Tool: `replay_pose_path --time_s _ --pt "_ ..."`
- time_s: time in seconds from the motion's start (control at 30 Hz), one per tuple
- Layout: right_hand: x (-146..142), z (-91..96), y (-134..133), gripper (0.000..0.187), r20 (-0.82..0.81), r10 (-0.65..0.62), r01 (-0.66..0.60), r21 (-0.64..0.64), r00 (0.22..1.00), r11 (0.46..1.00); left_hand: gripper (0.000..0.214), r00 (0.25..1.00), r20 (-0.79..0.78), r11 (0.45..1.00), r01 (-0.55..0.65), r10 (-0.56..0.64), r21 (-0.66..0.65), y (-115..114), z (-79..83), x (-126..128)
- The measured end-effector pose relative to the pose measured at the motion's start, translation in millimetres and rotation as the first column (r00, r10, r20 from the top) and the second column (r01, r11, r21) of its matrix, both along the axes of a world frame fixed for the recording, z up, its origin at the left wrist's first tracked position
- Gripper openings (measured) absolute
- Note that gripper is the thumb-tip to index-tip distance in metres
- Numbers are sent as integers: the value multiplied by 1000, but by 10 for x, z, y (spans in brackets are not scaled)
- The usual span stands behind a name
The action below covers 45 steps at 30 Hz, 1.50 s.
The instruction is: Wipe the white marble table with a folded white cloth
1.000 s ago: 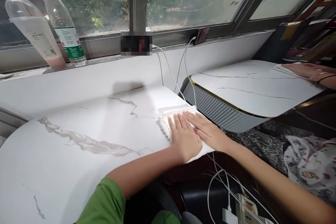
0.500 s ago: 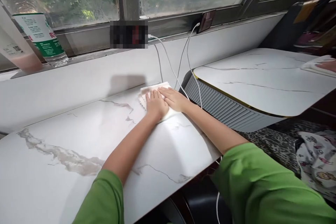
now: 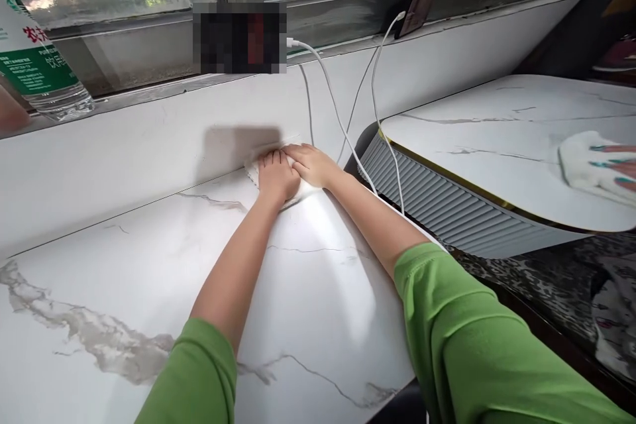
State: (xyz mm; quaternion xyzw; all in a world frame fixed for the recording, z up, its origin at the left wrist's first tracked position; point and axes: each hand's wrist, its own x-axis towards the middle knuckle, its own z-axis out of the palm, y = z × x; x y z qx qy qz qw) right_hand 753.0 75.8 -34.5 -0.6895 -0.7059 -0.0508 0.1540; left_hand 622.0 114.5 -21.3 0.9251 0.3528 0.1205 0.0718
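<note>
A white cloth [image 3: 307, 195] lies on the white marble-patterned table [image 3: 209, 278], close to where its far edge meets the wall. My left hand [image 3: 278, 177] is open and presses flat on the cloth, fingers pointing toward the wall. Beside it, touching it, my right hand [image 3: 316, 167] also rests flat and open on the cloth, its fingertips reaching over toward the left. Both hands cover most of the cloth, so only its left edge and lower right part show.
Along the windowsill stand a water bottle [image 3: 44, 73] and a propped phone [image 3: 417, 10]; a blurred-out dark object [image 3: 238, 38] is there too. White cables [image 3: 342, 120] hang down past the table. At a second table [image 3: 477, 139], another person's hand [image 3: 619, 165] presses a white cloth [image 3: 579, 156].
Both my hands have slid the cloth farther toward the wall and slightly left. The view has shifted, and the other person's hand with its cloth has come further into sight.
</note>
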Motion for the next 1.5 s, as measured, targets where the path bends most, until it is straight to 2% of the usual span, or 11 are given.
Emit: replay_pose_path --time_s 0.17,0.37,0.53,0.77,0.83,0.93,1.07,1.2,1.3,1.5 --pt "-80 -4 -92 59 59 -49 54 -85 997 995 58 999 -32 1000 25 -25 -11 -54 -3 -80" --pt "-403 -59 -446 58 77 -90 94 -40 993 995 58 991 -81 995 102 -102 -4 -346 42 -424" --pt "-967 -72 -1098 58 77 -191 191 6 979 982 57 980 -95 985 173 -174 -12 -873 81 -905" --pt "-1850 -78 -2154 62 76 -140 134 72 987 988 56 973 -68 975 222 -220 17 -1864 91 -1823" --pt "-2010 -75 -2322 63 73 -110 103 86 991 991 57 973 -72 975 223 -221 19 -2043 85 -2004" --pt "-2108 -61 -2405 65 77 -82 75 89 994 993 58 973 -82 977 215 -214 11 -2150 91 -2123" --pt "-2059 -22 -2281 62 73 -62 59 41 995 997 59 976 -105 981 193 -193 -9 -2072 110 -2080" --pt "-1948 30 -1934 58 60 -46 48 -30 997 998 60 984 -114 990 137 -138 -20 -1786 109 -1952" --pt "-1848 73 -1516 59 45 -61 64 -61 997 996 59 988 -119 995 93 -95 -22 -1408 101 -1818" --pt "-1624 131 -563 58 15 -70 71 -124 997 990 58 993 -114 1000 -2 2 -6 -500 84 -1521"
